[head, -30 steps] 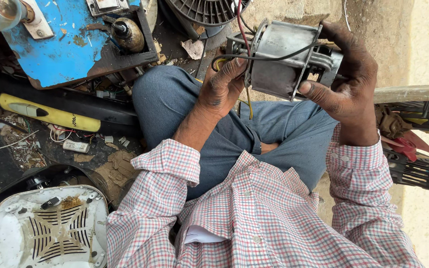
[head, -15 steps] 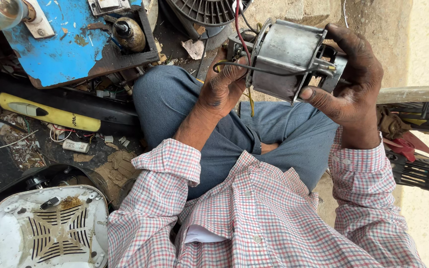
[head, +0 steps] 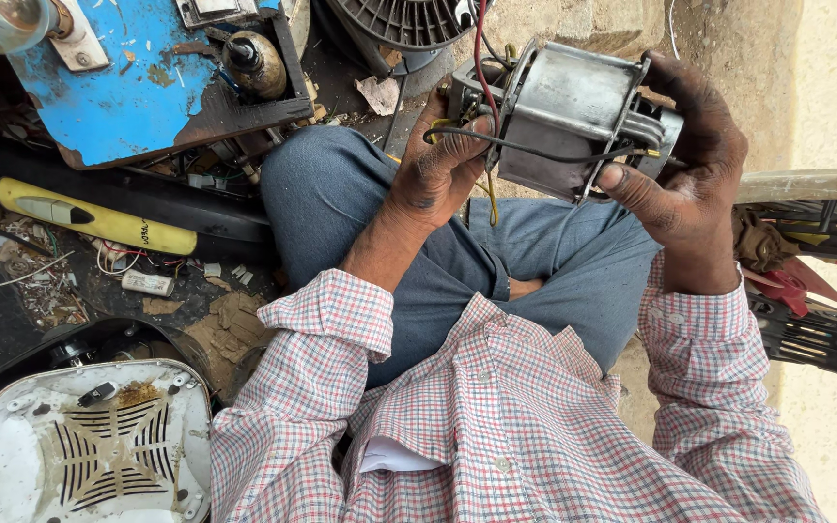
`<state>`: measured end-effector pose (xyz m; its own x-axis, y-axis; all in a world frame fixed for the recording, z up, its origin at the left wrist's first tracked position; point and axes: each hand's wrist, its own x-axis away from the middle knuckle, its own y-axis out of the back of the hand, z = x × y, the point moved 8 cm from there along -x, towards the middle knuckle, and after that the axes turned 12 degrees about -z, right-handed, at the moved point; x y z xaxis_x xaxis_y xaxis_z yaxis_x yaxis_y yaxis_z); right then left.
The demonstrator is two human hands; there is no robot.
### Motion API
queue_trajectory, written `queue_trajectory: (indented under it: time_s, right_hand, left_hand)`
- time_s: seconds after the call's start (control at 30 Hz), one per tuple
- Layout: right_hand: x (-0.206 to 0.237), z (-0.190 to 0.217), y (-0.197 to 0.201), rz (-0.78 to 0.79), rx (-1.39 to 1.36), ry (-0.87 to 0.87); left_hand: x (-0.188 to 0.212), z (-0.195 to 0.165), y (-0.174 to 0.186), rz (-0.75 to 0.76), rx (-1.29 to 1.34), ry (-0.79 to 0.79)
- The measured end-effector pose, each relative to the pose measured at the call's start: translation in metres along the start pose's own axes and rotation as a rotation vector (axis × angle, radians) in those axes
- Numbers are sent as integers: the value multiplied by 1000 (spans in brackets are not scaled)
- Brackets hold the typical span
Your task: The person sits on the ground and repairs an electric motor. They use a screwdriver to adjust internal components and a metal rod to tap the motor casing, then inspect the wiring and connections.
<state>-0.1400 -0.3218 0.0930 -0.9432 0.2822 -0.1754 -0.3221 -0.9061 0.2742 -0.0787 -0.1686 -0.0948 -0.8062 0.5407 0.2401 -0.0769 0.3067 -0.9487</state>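
I hold a grey metal electric motor [head: 566, 114] above my knees with both hands. My left hand [head: 443, 165] grips its left end, fingers by the red, black and yellow wires [head: 480, 58]. My right hand [head: 685, 169] wraps its right end, thumb pressed on the lower casing. A black wire [head: 544, 152] crosses the front of the motor. I sit cross-legged in blue trousers and a checked shirt.
A blue painted board [head: 138, 82] with a small dark cylindrical part [head: 256, 60] lies at upper left. A yellow-handled tool [head: 89, 218] rests on black bars. A white vented cover [head: 99, 446] sits at lower left. A black fan grille [head: 409, 19] lies ahead; red scraps [head: 787, 276] right.
The motor has turned and tilted in my hands, its right end lower now. My left fingers have shifted along the wires at its left end.
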Motion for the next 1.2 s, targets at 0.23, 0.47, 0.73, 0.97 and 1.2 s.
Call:
queue_trajectory:
  time_s: [0.23, 0.47, 0.73, 0.97, 1.2]
  right_hand:
    - [3, 13, -5, 2, 56, 167]
    - [1, 18, -7, -7, 82, 152]
    - [2, 12, -1, -47, 95, 123]
    - [6, 2, 3, -74, 31, 37]
    - [11, -7, 7, -64, 49, 25]
  left_hand:
    - [1, 0, -1, 22, -25, -19]
    - [-1, 3, 1, 31, -13, -8]
    - [3, -1, -7, 22, -79, -16]
    - [5, -3, -11, 15, -92, -11]
    - [3, -1, -9, 34, -68, -19]
